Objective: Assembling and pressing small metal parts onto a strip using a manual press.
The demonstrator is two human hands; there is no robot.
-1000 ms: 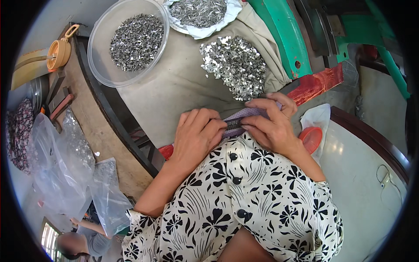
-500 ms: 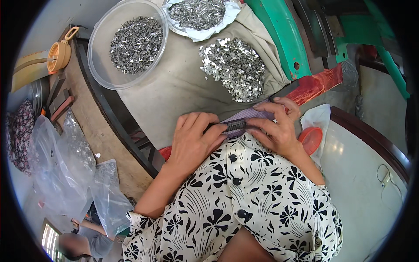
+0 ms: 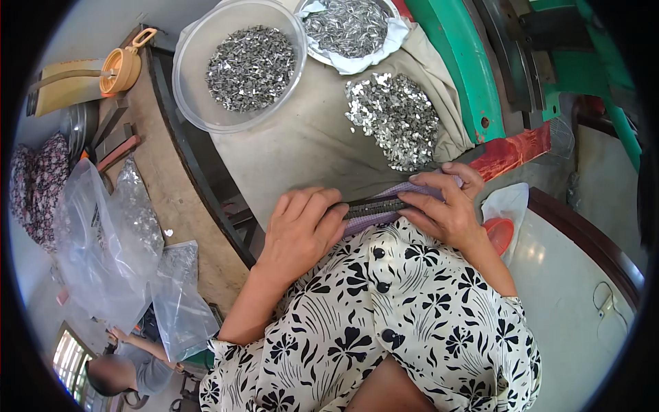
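Note:
A dark narrow strip, its face lined with small metal-looking pieces, lies across a purple checked cloth at my waist. My left hand has its fingers curled closed on the strip's left end. At the other end, my right hand pinches it between thumb and fingers, its upper fingers resting along the cloth. Fingertips hide both ends of the strip. Just beyond my hands, a heap of small flat silvery pieces is spread on a grey-beige cloth.
A transparent tub and a lined bowl hold more small metal pieces. Green machine frame stands at right, near a red dish. Plastic bags and a red-handled tool lie left. Another person is at lower left.
My hands have moved a little apart, and more of the dark strip shows between them. The whole view has shifted, with the scene now farther right and slightly lower.

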